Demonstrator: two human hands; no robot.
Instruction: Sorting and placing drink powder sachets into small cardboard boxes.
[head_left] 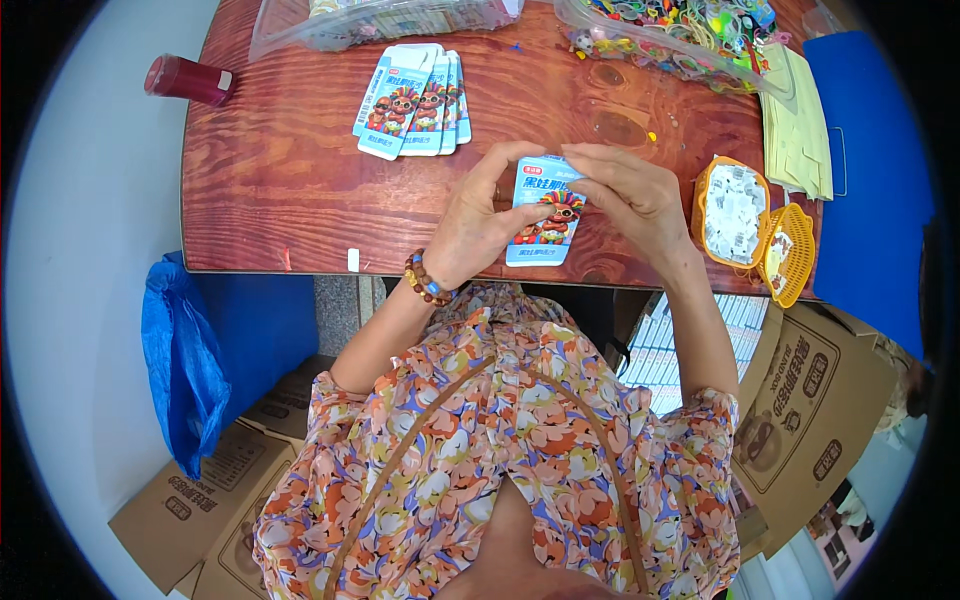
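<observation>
A light blue printed card packet [541,222] with a cartoon figure is held upright over the near edge of the wooden table [290,180]. My left hand [478,222], with a bead bracelet at the wrist, grips its left side and top corner. The fingers of my right hand [628,197] pinch its upper right edge. A fanned stack of the same blue packets [412,101] lies on the table beyond my hands.
A red cylinder [188,79] lies at the table's far left corner. Clear bags, one with colourful small items [690,30], sit at the back. Two yellow baskets [750,220] and pale yellow sheets [795,125] are on the right. Cardboard boxes [810,400] and a blue bag [185,360] stand on the floor.
</observation>
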